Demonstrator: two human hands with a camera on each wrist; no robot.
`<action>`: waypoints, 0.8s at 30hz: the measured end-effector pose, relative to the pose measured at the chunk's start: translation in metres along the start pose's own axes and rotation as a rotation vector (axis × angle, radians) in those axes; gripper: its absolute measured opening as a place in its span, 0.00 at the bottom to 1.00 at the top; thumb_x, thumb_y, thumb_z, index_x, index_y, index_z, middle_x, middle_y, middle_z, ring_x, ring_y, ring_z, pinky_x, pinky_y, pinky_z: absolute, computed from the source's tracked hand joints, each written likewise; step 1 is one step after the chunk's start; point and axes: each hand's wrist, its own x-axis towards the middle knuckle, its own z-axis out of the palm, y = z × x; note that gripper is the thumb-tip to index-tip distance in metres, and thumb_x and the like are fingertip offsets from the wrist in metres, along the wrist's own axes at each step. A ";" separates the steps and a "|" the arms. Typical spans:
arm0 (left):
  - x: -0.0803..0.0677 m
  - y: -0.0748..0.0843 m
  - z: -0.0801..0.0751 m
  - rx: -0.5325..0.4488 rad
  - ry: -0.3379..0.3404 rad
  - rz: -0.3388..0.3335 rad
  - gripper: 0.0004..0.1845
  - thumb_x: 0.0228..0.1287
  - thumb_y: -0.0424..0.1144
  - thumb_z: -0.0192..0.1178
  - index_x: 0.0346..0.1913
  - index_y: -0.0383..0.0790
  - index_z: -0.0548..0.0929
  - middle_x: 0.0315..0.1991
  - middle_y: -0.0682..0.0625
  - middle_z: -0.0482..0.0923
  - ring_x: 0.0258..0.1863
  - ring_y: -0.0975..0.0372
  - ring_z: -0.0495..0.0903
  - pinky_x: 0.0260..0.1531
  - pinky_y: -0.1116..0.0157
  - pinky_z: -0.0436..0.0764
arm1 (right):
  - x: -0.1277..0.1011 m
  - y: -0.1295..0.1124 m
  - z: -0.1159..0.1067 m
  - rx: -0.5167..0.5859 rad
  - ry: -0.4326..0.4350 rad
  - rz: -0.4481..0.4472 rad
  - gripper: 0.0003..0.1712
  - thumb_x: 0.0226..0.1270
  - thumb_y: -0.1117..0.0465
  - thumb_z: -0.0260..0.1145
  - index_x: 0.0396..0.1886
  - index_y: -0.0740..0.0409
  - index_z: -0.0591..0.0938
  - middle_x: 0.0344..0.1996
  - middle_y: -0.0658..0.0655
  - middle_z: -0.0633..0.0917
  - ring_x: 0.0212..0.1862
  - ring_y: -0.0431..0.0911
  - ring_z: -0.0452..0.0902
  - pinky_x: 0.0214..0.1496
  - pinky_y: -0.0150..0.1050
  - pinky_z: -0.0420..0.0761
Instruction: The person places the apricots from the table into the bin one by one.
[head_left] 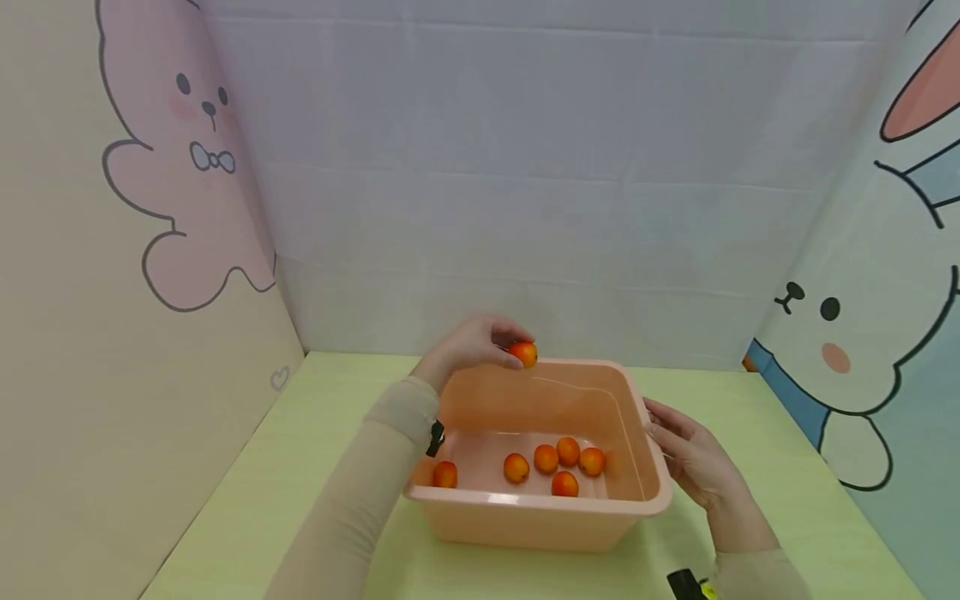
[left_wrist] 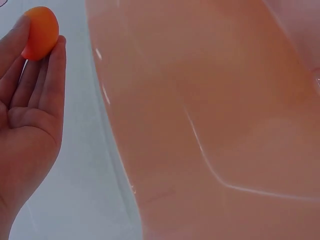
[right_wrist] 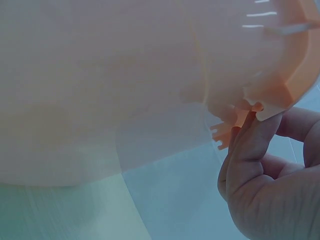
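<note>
A peach-coloured plastic tub (head_left: 525,523) stands on the table, its inside facing up. Several small orange-red fruits (head_left: 516,468) lie on its floor, one of them off in the near left corner. Above the far rim, my left hand (head_left: 480,342) pinches one more orange-red fruit (head_left: 524,354) between thumb and fingertips. The left wrist view shows that fruit (left_wrist: 43,33) at the fingertips, outside the tub's wall (left_wrist: 200,100). My right hand (head_left: 693,458) grips the tub's right rim; in the right wrist view its fingers (right_wrist: 255,137) curl under the rim's edge (right_wrist: 295,80).
The light green tabletop (head_left: 360,375) extends around the tub. A white back wall (head_left: 525,167) rises behind it. Side panels with a pink bear drawing (head_left: 202,183) and a white rabbit drawing (head_left: 855,317) flank the table.
</note>
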 end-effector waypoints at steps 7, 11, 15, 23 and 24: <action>0.005 -0.007 0.012 0.050 -0.151 -0.025 0.19 0.58 0.29 0.71 0.53 0.41 0.86 0.47 0.53 0.84 0.46 0.61 0.82 0.48 0.67 0.81 | -0.001 0.000 0.001 0.006 0.009 0.003 0.37 0.77 0.61 0.57 0.77 0.69 0.52 0.49 0.43 0.79 0.47 0.38 0.79 0.50 0.36 0.82; 0.008 -0.009 0.018 0.049 -0.213 -0.039 0.19 0.57 0.29 0.72 0.53 0.41 0.86 0.46 0.54 0.85 0.45 0.62 0.82 0.47 0.68 0.82 | -0.001 0.001 0.000 0.006 0.003 -0.006 0.37 0.77 0.62 0.57 0.77 0.69 0.52 0.49 0.43 0.79 0.47 0.38 0.79 0.50 0.36 0.82; 0.009 -0.013 0.024 0.061 -0.267 -0.038 0.20 0.56 0.28 0.72 0.54 0.38 0.86 0.45 0.55 0.85 0.44 0.62 0.82 0.47 0.68 0.82 | -0.001 0.001 0.001 0.006 0.003 -0.014 0.37 0.78 0.63 0.56 0.77 0.70 0.51 0.49 0.43 0.79 0.46 0.38 0.80 0.49 0.35 0.83; 0.010 -0.017 0.032 0.106 -0.346 -0.048 0.20 0.57 0.24 0.70 0.54 0.37 0.86 0.44 0.55 0.85 0.43 0.62 0.81 0.46 0.69 0.81 | -0.003 -0.002 0.001 0.011 0.010 -0.011 0.37 0.77 0.63 0.56 0.77 0.70 0.51 0.48 0.43 0.79 0.47 0.38 0.79 0.49 0.35 0.83; 0.010 -0.018 0.033 0.114 -0.358 -0.051 0.20 0.57 0.24 0.69 0.54 0.38 0.86 0.44 0.55 0.85 0.44 0.63 0.81 0.46 0.69 0.81 | -0.003 -0.002 0.001 0.009 0.010 -0.010 0.37 0.77 0.63 0.56 0.77 0.71 0.51 0.49 0.43 0.79 0.47 0.38 0.79 0.49 0.35 0.82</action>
